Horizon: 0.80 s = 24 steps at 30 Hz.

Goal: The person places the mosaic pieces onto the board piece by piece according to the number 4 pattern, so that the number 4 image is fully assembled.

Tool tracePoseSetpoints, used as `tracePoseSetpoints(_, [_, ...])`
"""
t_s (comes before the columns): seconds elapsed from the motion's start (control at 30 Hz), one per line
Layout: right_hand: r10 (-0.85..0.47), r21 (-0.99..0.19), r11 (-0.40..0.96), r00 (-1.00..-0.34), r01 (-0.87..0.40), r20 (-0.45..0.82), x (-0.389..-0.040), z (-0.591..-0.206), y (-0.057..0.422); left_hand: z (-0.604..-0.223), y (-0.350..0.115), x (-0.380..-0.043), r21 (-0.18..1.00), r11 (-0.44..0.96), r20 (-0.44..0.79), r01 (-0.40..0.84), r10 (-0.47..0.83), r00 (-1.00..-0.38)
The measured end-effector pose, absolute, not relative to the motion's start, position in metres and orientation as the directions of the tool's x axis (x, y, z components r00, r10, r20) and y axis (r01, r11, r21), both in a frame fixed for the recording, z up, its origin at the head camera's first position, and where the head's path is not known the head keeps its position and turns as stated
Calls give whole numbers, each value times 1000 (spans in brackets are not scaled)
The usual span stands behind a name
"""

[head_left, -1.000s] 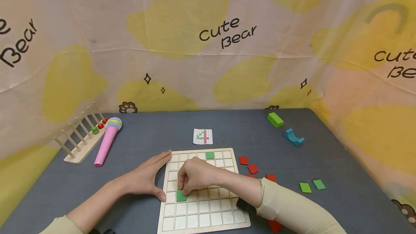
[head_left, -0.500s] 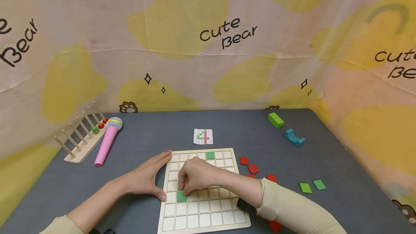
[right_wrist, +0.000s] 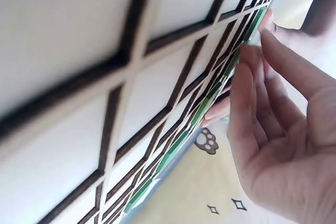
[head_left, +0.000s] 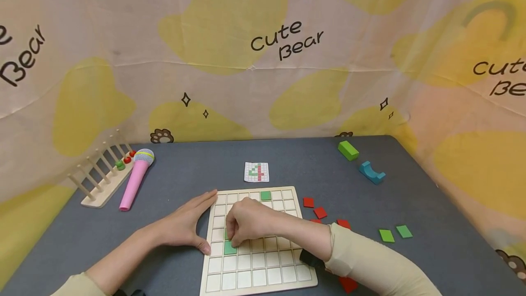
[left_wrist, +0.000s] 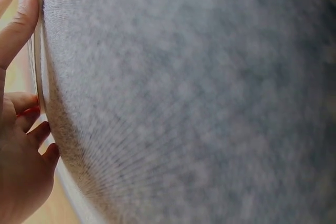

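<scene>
My left hand (head_left: 186, 223) lies along the left side of the wooden grid board (head_left: 267, 291), fingers straight toward its far corner and thumb at the edge; its fingers (left_wrist: 23, 30) touch the rim in the left wrist view. Over the board's left part, my right hand (head_left: 248, 223) is curled down, pinching a green square tile (head_left: 226, 234) at a cell; fingers hide most of it. Directly nearer lies another green tile (head_left: 230, 248) in its cell, the thumb right at its corner. In the right wrist view several green tiles (right_wrist: 171, 152) run diagonally, with the right hand's fingertips (right_wrist: 245, 59) close to them.
A pattern card (head_left: 256, 172) lies beyond the board. Red tiles (head_left: 320, 213) and two green ones (head_left: 386, 235) lie to the right. A green block (head_left: 348, 150) and blue arch (head_left: 371, 172) stand farther back. At left are a toy microphone (head_left: 134, 186) and pegged rack (head_left: 100, 188).
A sliver of green now shows beside my right fingertips, in the cell beyond the green tile. Both hands have stayed almost in place.
</scene>
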State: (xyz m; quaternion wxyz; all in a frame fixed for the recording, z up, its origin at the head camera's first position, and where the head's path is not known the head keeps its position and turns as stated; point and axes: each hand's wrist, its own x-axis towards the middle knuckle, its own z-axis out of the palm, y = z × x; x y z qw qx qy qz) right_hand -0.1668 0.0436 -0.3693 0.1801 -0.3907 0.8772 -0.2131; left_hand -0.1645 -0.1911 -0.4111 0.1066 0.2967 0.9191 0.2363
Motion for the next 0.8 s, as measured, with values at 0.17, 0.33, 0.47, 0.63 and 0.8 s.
tracePoseSetpoints(0.17, [-737, -535, 612, -665, -582, -120, -173, -359, 53, -412, -190, -165, 487, 717, -51, 499, 594, -803])
tracePoseSetpoints(0.33, [-707, -559, 615, -702, -557, -79, -185, -349, 76, -411, -190, -165, 484, 722, -57, 494, 590, -805])
tracePoseSetpoints(0.47, [-672, -588, 623, -738, -515, -65, -195, -345, 105, -411, -190, -166, 485, 724, -67, 490, 590, -805])
tracePoseSetpoints(0.63, [-635, -615, 631, -771, -473, -59, -205, -344, 144, -410, -190, -166, 483, 727, -75, 488, 589, -804])
tracePoseSetpoints(0.8, [-579, -625, 658, -813, -420, -63, -214, -342, 184, -409, -190, -166, 483, 733, -82, 478, 582, -809])
